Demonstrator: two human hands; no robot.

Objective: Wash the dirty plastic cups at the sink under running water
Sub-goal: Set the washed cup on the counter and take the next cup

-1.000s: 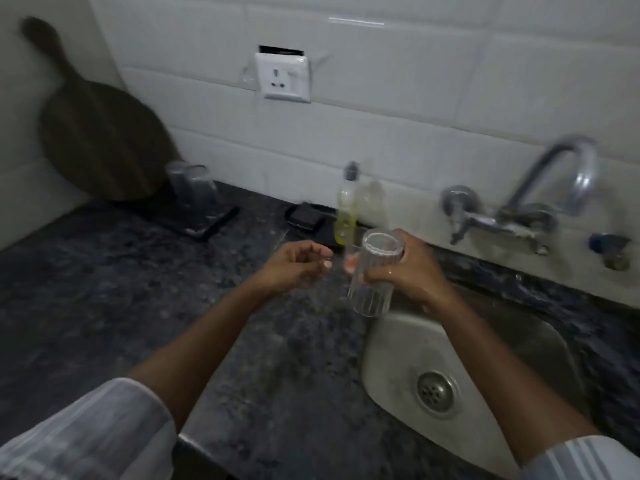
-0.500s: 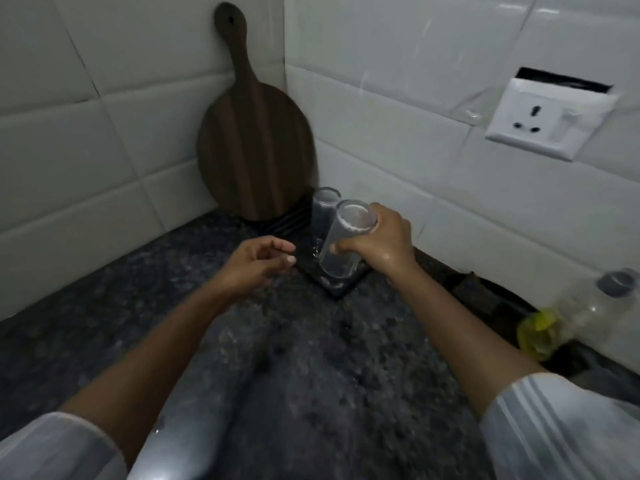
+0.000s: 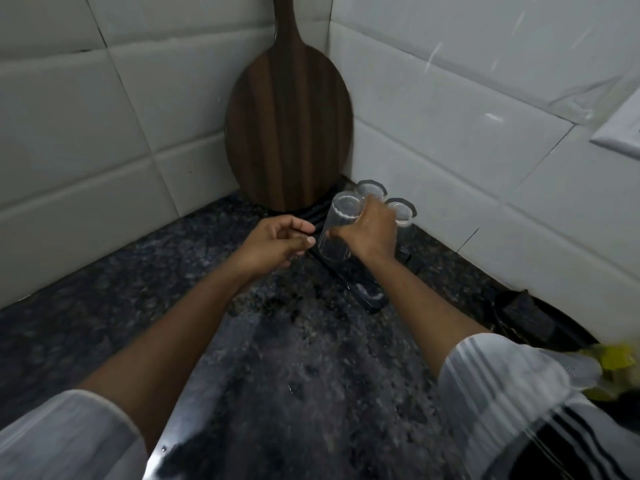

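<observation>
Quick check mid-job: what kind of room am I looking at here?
Most likely a home kitchen corner. Glossy white wall tiles meet a dark speckled stone counter, a round dark wooden paddle board leans upright in the corner, and the right hand holds a clear plastic cup.

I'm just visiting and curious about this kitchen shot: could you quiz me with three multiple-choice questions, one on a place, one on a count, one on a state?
1. Where does the wooden board stand?
A. In the tiled corner
B. In a sink
C. Flat on the counter

2. How many clear cups show?
A. One
B. Three
C. Five

3. What is the right hand doing?
A. Hanging empty
B. Gripping a tilted cup
C. Pressing a switch

Answers: 1 A, it leans upright where the two walls meet. 2 B, the held cup plus two behind. 3 B, its fingers wrap the cup; the left hand is empty.
</observation>
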